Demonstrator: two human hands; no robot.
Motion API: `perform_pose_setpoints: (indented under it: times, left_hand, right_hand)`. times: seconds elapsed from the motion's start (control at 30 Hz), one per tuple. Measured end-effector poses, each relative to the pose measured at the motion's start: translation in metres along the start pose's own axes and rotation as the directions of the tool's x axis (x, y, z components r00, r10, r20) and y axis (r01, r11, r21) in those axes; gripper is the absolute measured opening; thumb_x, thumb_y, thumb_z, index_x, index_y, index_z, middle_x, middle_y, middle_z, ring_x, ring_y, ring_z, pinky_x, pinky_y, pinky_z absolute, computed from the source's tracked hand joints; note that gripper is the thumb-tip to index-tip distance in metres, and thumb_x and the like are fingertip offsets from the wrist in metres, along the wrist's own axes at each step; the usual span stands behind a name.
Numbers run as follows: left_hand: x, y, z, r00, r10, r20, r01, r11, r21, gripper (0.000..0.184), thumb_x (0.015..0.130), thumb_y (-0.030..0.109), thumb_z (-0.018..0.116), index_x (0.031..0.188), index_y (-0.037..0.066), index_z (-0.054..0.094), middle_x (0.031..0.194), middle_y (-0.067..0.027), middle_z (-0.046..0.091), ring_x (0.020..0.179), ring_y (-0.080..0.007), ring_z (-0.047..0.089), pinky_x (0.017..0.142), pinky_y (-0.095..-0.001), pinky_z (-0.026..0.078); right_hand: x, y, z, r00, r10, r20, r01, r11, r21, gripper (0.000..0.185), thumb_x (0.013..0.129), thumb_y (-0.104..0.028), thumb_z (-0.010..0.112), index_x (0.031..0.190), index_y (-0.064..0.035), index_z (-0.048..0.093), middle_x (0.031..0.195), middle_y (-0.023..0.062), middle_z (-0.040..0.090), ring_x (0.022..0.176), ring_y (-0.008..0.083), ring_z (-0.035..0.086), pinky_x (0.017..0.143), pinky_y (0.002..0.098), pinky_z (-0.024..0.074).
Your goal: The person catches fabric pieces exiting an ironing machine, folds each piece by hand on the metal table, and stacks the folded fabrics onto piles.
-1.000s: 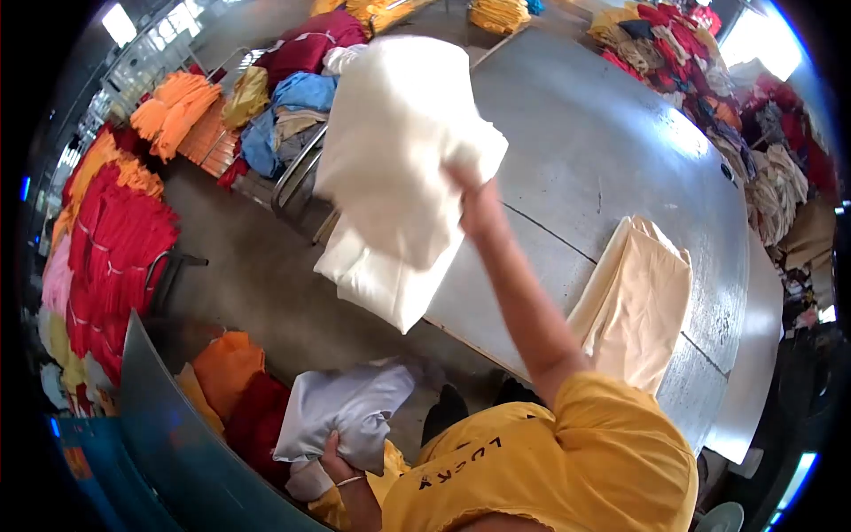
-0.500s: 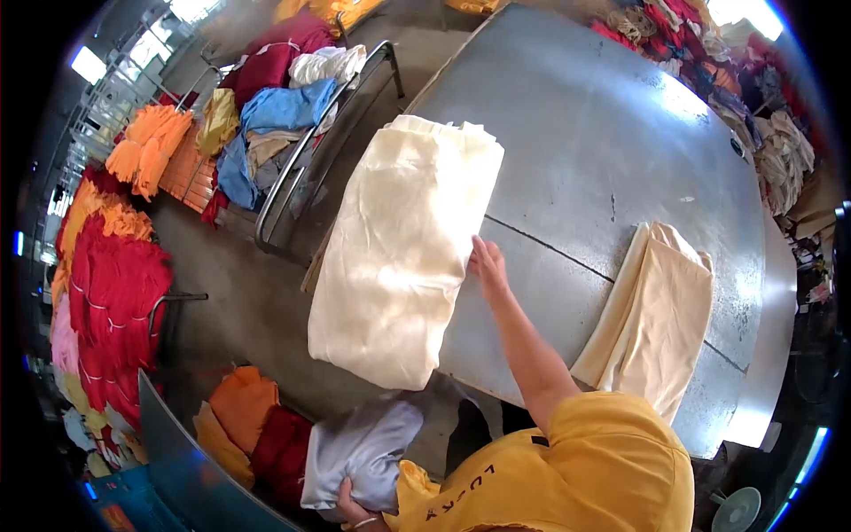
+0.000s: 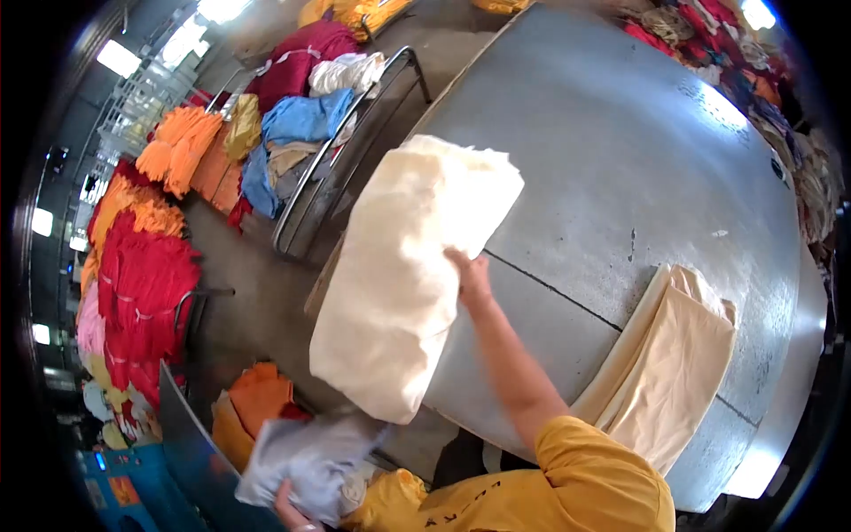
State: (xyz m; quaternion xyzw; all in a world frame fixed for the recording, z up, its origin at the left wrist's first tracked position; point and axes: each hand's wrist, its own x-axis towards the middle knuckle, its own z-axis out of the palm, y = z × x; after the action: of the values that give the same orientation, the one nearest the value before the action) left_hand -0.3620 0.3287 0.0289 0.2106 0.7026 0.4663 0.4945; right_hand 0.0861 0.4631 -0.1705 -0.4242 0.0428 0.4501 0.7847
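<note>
Cream, rectangular, folded cloth point(image 3: 399, 275): just L of R hand point(image 3: 470, 273), over grey, flat, metal-look table point(image 3: 603, 133) edge. R hand touches that side; can't tell if clenched. L hand point(image 3: 291, 507) grasps pale lavender, crumpled cloth bundle point(image 3: 306, 461). Cream cloth prob. soft, floppy, mod. wt; grip full fold thickness.

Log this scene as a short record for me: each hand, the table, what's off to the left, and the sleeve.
Left hand: holding pale grey cloth, low in the view, somewhat blurred
Right hand: touching the right side of the large cream cloth; how firm the grip is, unclear
Table: grey; cream cloth overhangs its left edge, folded tan cloth lies farther right
Off to the left: red bundles, blue cloth, maroon bundle
Sleeve: yellow
</note>
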Motion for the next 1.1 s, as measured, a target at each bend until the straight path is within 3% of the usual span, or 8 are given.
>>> perform_pose_setpoints:
  times: [0.13,0.4,0.6,0.7,0.77,0.87,1.0,1.1]
  left_hand:
    - [-0.011,0.063,0.068,0.979,0.092,0.184,-0.081,0.994,-0.068,0.041,0.073,0.021,0.059,0.109,0.000,0.054,0.105,-0.0103,0.057,0.092,-0.0238,0.057,0.083,-0.0346,0.046]
    - [-0.015,0.066,0.222,0.812,0.332,0.480,-0.173,0.923,-0.344,0.043,0.073,0.013,0.062,0.113,0.001,0.052,0.105,-0.0087,0.057,0.094,-0.0224,0.055,0.085,-0.0349,0.044]
    - [0.152,-0.129,0.283,0.943,0.006,0.334,-0.052,0.990,0.128,0.064,0.063,0.003,0.069,0.122,-0.001,0.043,0.118,-0.0106,0.050,0.103,-0.0249,0.050,0.092,-0.0372,0.039]
    - [0.198,-0.201,0.282,0.811,0.228,0.539,-0.338,0.934,0.114,0.068,0.061,0.002,0.069,0.123,-0.002,0.041,0.122,-0.0112,0.047,0.107,-0.0260,0.048,0.091,-0.0385,0.039]
    - [0.153,-0.174,0.284,0.826,-0.186,0.531,0.061,0.968,0.245,0.053,0.066,0.002,0.067,0.113,-0.010,0.046,0.108,-0.0143,0.055,0.092,-0.0246,0.057,0.079,-0.0350,0.048]
    - [0.161,-0.185,0.269,0.911,0.047,0.409,-0.233,0.878,0.419,0.055,0.066,0.010,0.072,0.111,-0.011,0.047,0.107,-0.0141,0.056,0.091,-0.0240,0.057,0.079,-0.0357,0.047]
    - [0.132,-0.192,0.239,0.348,0.717,0.604,-0.703,-0.226,0.674,0.081,0.073,0.035,0.065,0.131,-0.006,0.027,0.136,-0.0239,0.027,0.123,-0.0381,0.028,0.100,-0.0459,0.026]
    - [-0.005,-0.202,0.291,0.070,0.574,0.816,-0.975,-0.135,0.179,0.075,0.077,0.027,0.062,0.136,0.003,0.023,0.136,-0.0208,0.030,0.123,-0.0369,0.030,0.100,-0.0454,0.026]
  right_hand:
    - [0.013,-0.076,-0.081,0.976,-0.217,-0.020,0.199,0.927,-0.319,0.036,0.079,-0.022,0.060,0.104,0.0040,0.059,0.095,0.0119,0.062,0.081,0.0214,0.059,0.077,0.0330,0.0464]
    - [-0.050,-0.300,-0.259,0.951,-0.291,-0.107,0.294,0.956,0.017,0.053,0.082,-0.038,0.051,0.113,0.0042,0.050,0.109,0.0153,0.056,0.096,0.0254,0.055,0.083,0.0366,0.0453]
    - [-0.118,-0.371,-0.451,0.638,-0.639,-0.429,0.649,0.746,-0.147,0.043,0.082,-0.030,0.055,0.113,-0.0011,0.049,0.108,0.0131,0.054,0.096,0.0269,0.053,0.079,0.0409,0.0478]
    - [-0.139,-0.351,-0.486,0.527,-0.627,-0.574,0.713,0.694,-0.103,0.042,0.082,-0.028,0.055,0.115,-0.0025,0.048,0.109,0.0126,0.054,0.096,0.0269,0.053,0.079,0.0410,0.0486]
    - [-0.144,-0.329,-0.493,0.474,-0.616,-0.629,0.761,0.646,-0.059,0.041,0.082,-0.026,0.054,0.115,-0.0034,0.048,0.109,0.0122,0.053,0.096,0.0268,0.053,0.079,0.0411,0.0492]
    - [-0.132,-0.312,-0.484,0.401,-0.578,-0.711,0.822,0.570,0.000,0.040,0.083,-0.024,0.054,0.117,-0.0047,0.047,0.109,0.0116,0.053,0.096,0.0267,0.053,0.079,0.0413,0.0500]
    - [-0.143,-0.329,-0.459,0.375,-0.460,-0.805,0.777,0.629,0.002,0.036,0.080,-0.019,0.059,0.111,-0.0071,0.047,0.107,0.0117,0.051,0.095,0.0276,0.053,0.069,0.0446,0.0547]
    - [-0.156,-0.359,-0.464,0.412,-0.433,-0.802,0.663,0.746,-0.062,0.036,0.074,-0.019,0.065,0.103,-0.0031,0.050,0.091,0.0097,0.056,0.074,0.0243,0.058,0.054,0.0381,0.0558]
